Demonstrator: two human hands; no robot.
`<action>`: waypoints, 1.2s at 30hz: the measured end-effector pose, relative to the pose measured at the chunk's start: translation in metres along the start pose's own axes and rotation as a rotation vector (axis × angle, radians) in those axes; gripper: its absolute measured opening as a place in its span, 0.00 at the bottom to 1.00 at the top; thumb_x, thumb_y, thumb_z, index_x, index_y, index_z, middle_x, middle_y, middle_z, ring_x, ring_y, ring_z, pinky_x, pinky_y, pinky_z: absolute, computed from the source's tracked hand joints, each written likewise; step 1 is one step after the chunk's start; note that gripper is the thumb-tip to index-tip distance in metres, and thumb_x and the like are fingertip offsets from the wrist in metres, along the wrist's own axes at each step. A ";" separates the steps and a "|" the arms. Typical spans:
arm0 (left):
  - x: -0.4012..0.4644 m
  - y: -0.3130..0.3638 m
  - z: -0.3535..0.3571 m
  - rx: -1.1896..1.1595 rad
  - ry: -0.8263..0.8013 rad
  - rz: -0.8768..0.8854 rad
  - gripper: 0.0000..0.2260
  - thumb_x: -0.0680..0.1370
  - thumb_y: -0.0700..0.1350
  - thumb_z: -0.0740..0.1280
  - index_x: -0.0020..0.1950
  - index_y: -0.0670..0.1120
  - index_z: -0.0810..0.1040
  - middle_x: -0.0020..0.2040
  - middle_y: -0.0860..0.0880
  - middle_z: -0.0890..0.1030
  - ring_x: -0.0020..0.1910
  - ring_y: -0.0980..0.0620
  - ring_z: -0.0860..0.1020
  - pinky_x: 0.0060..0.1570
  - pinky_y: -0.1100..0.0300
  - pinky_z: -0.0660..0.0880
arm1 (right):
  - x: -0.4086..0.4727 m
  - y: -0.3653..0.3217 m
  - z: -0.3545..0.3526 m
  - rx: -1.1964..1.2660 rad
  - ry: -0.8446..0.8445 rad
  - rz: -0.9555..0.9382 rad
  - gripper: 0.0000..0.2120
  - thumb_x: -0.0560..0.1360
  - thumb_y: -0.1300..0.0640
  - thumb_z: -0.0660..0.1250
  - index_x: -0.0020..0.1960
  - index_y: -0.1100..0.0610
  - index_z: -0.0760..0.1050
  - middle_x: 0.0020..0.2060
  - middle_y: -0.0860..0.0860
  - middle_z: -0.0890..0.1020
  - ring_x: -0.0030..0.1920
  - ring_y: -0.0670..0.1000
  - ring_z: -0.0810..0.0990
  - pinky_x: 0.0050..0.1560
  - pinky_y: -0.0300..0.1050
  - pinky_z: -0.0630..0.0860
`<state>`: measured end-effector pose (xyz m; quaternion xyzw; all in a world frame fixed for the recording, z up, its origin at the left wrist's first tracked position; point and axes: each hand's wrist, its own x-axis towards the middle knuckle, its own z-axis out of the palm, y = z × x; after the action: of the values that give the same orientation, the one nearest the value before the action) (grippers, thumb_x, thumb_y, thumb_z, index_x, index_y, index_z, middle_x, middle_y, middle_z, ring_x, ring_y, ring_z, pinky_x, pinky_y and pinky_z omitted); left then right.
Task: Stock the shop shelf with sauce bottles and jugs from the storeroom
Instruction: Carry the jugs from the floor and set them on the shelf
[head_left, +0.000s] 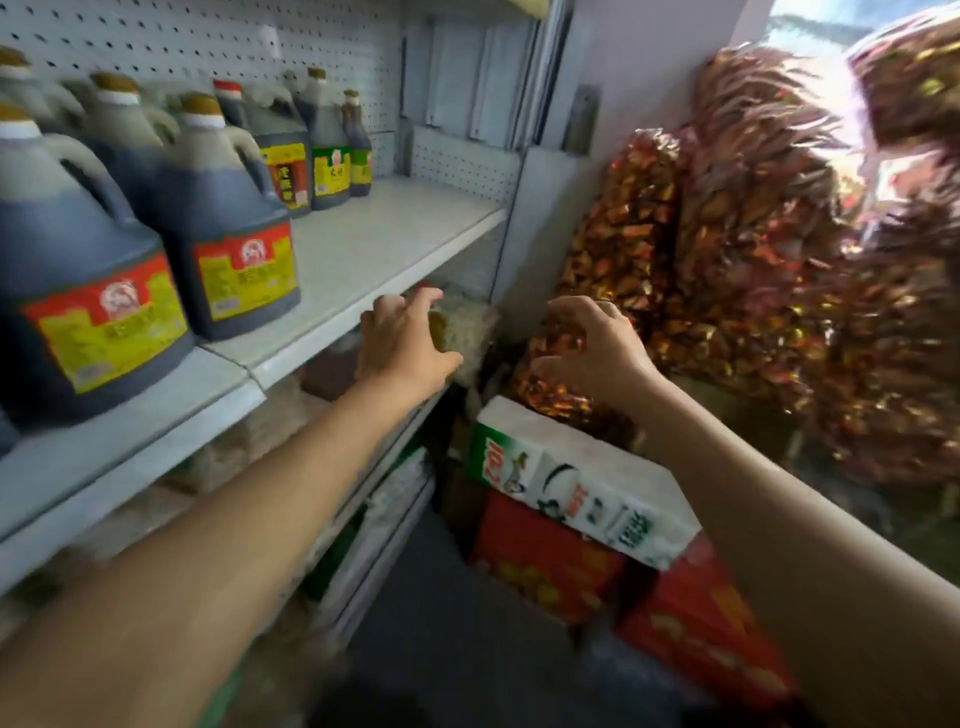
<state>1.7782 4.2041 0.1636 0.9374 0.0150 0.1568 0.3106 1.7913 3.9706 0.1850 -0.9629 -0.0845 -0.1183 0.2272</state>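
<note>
Setting: shop aisle, white shelf (363, 249) left of both hands, stacked cartons (582, 499) just below them.
Left hand (402, 340): fingers spread, holding nothing, at the shelf's front edge.
Right hand (592, 348): fingers loosely curled, empty, before bagged candy (753, 234).
Sauce jugs (228, 228): left of the hands, fronts outward so labels show.
Sauce bottles (332, 150): beyond the jugs, at the back.
Gap: bare shelf just above the left hand, probably awaiting stock.

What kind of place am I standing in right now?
Most likely a small grocery shop: a white metal shelf with pegboard backing holds big dark sauce jugs with red-and-yellow labels, and large clear bags of foil-wrapped sweets are piled beside it.
</note>
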 end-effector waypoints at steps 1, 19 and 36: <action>-0.010 0.011 0.009 -0.007 -0.027 0.035 0.35 0.68 0.53 0.79 0.73 0.53 0.69 0.67 0.40 0.71 0.66 0.39 0.69 0.67 0.50 0.68 | -0.016 0.010 -0.009 -0.004 0.005 0.024 0.34 0.68 0.46 0.80 0.71 0.44 0.71 0.67 0.53 0.73 0.68 0.57 0.71 0.68 0.54 0.72; -0.278 0.263 0.145 -0.089 -0.334 0.251 0.33 0.71 0.52 0.76 0.74 0.56 0.67 0.72 0.43 0.65 0.70 0.40 0.65 0.65 0.46 0.70 | -0.361 0.208 -0.181 -0.079 0.081 0.388 0.34 0.69 0.48 0.80 0.71 0.43 0.71 0.69 0.52 0.70 0.71 0.54 0.66 0.69 0.49 0.69; -0.454 0.340 0.245 -0.016 -0.659 0.360 0.33 0.71 0.54 0.77 0.73 0.58 0.67 0.74 0.44 0.65 0.73 0.41 0.63 0.69 0.46 0.67 | -0.577 0.318 -0.179 -0.015 0.034 0.722 0.37 0.67 0.43 0.79 0.72 0.42 0.70 0.68 0.52 0.72 0.71 0.55 0.65 0.71 0.54 0.69</action>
<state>1.3970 3.7318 0.0483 0.9227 -0.2522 -0.1009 0.2736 1.2738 3.5453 0.0545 -0.9302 0.2659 -0.0472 0.2487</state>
